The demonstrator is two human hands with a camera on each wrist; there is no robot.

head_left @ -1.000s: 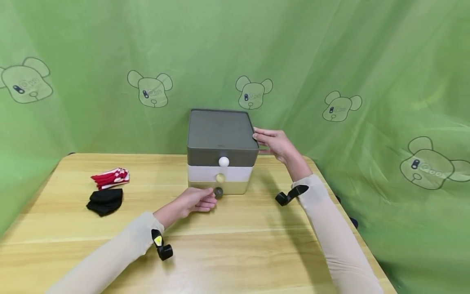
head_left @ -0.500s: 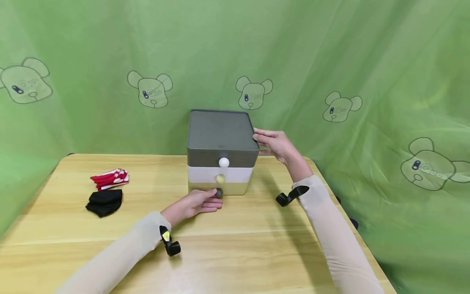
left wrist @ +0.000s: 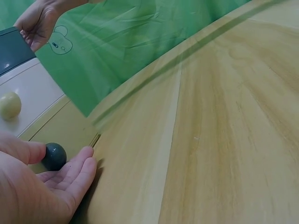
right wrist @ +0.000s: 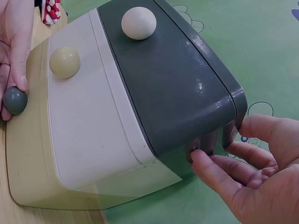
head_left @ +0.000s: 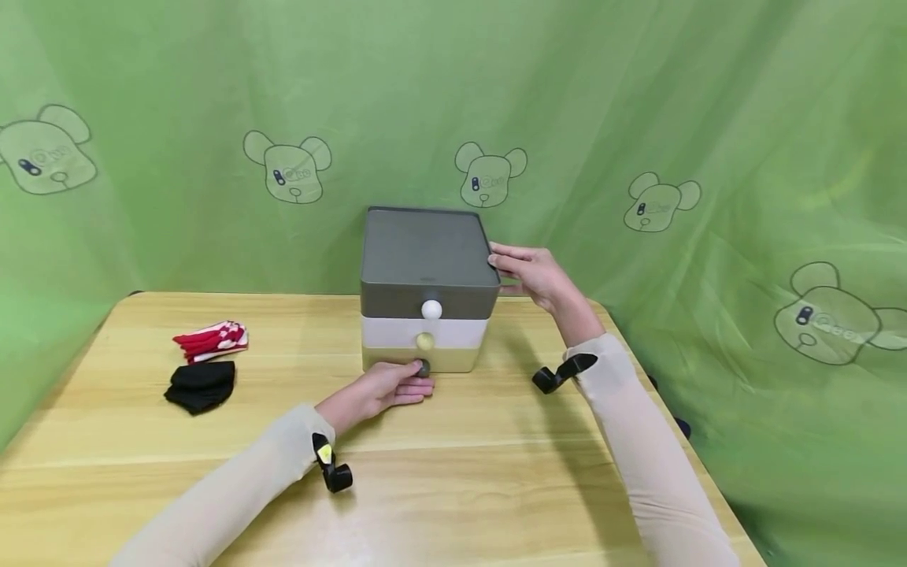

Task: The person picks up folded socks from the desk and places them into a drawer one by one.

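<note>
A small three-tier drawer box stands at the back of the table, with a dark grey top drawer, a white middle one and a cream bottom one. All three look closed. My left hand holds the dark grey knob of the bottom drawer, thumb on one side and fingers under it. My right hand rests its fingertips against the right side of the dark top tier, as the right wrist view also shows. The white knob and the cream knob are untouched.
On the left of the wooden table lie a folded red-and-white cloth item and a folded black cloth item. A green curtain with bear heads hangs close behind the box and along the right side.
My left hand has moved slightly right and settled round the dark grey knob, its fingers now beneath it. My right hand and the drawer box have stayed in place.
</note>
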